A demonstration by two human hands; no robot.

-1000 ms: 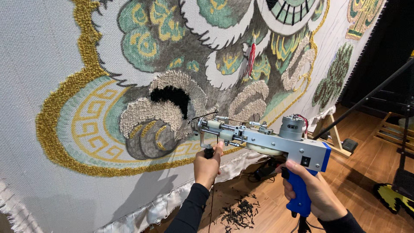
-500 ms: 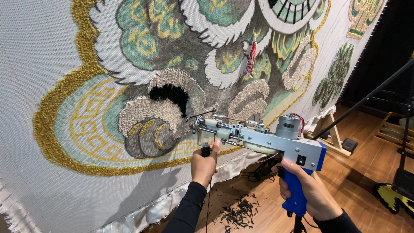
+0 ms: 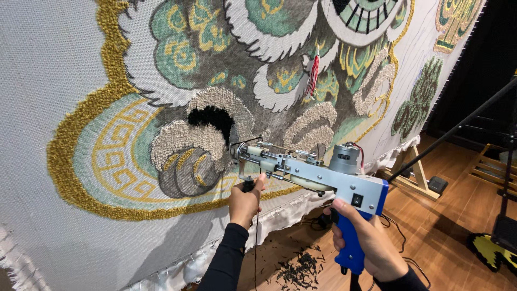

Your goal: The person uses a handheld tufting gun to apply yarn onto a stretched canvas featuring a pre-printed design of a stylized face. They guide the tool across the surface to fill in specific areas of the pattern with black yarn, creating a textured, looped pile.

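A silver and blue tufting gun (image 3: 318, 175) points its needle end at a large stretched cloth (image 3: 48, 59) bearing a tufted pattern in gold, green, grey and white. My left hand (image 3: 245, 205) grips the gun's black front handle below the needle end. My right hand (image 3: 369, 242) is closed around the blue rear grip. The needle tip sits close to a black tufted patch (image 3: 212, 118) and a beige looped area. A dark yarn strand hangs down beside my left wrist.
Yarn clippings (image 3: 299, 269) lie on the wooden floor under the cloth. A wooden frame foot (image 3: 409, 172) stands at the right, with a black slanted pole (image 3: 458, 126) above it. A red tassel (image 3: 314, 75) hangs on the cloth. A yellow and black object (image 3: 493, 250) lies far right.
The gun and both hands have shifted slightly up and left along the cloth; the grips are unchanged.
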